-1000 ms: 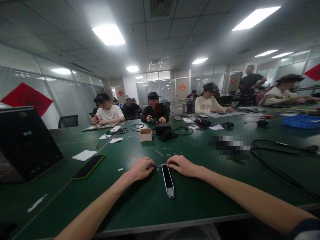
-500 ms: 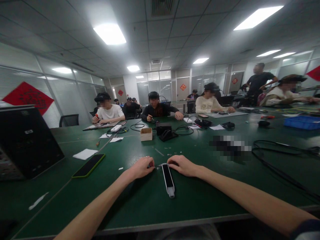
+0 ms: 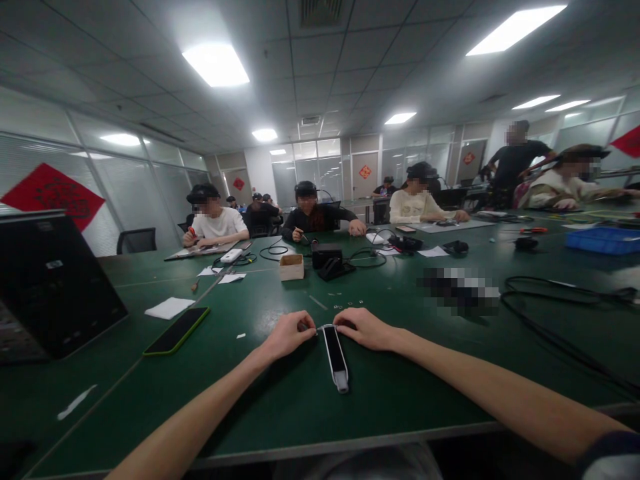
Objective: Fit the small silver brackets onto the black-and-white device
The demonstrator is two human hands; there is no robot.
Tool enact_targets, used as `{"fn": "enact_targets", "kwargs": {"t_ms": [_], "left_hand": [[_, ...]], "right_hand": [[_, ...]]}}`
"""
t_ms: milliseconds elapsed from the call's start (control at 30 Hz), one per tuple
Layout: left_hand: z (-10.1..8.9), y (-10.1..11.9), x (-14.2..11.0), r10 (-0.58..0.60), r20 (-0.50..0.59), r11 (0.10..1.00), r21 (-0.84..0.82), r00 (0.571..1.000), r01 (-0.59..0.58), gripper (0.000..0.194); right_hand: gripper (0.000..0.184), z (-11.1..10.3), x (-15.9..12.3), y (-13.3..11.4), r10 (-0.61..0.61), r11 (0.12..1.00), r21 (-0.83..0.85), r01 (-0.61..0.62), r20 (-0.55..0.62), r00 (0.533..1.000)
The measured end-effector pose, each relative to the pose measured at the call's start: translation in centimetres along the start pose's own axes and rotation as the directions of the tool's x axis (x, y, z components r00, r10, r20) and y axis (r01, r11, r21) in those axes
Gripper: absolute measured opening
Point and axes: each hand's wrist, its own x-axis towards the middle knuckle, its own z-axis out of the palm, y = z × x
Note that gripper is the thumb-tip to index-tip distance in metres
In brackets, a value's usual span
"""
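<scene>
In the head view, I see a slim pale-edged device (image 3: 335, 352) with a dark face, lying flat on the green surface (image 3: 280, 420) right in front of the person. Its long axis runs nearly straight away from the wearer, the far end leaning slightly to the left; the light grey tip (image 3: 341, 381) is the end nearest the body.

Both hands meet around the far end, so the body of the device stretches back from them toward the person. The right hand (image 3: 364, 329) is the nearer of the two: its curled fingertips are at the far right corner, touching or just beside the edge, and I can't say which. Whether that grip has closed on anything, I cannot tell.

The left hand (image 3: 293, 333) comes in from the other side, thumb and fingertips drawn together. A small thin bit (image 3: 319, 329) shows in the narrow gap between them and the device's far left corner; from where I stand I can't tell if that grip has hold of it.

Just beyond the hands, small ring-like pieces (image 3: 350, 304) lie scattered. A green-edged phone (image 3: 177, 331) rests off to the left, well apart from the device, and a small open box (image 3: 291, 267) stands farther out.
</scene>
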Motion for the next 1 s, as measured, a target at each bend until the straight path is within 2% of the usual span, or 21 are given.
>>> {"fn": "enact_targets", "kwargs": {"t_ms": [467,633,1000], "left_hand": [[0.5,-0.9,0.2,0.006,-0.033,0.999,-0.047,0.999,-0.008,0.017],[0.6,-1.1,0.3,0.028,-0.041,0.993,-0.114,0.999,-0.032,0.016],[-0.1,-0.6,0.3,0.057,0.035,0.992,-0.113,0.998,-0.053,0.012]], "right_hand": [[0.023,0.4,0.2,0.6,-0.022,1.000,-0.013,0.022,-0.025,0.999],[0.023,0.2,0.1,0.3,-0.020,1.000,-0.008,0.020,-0.016,1.000],[0.025,0.1,0.0,0.1,-0.014,1.000,0.007,0.014,-0.010,1.000]]}}
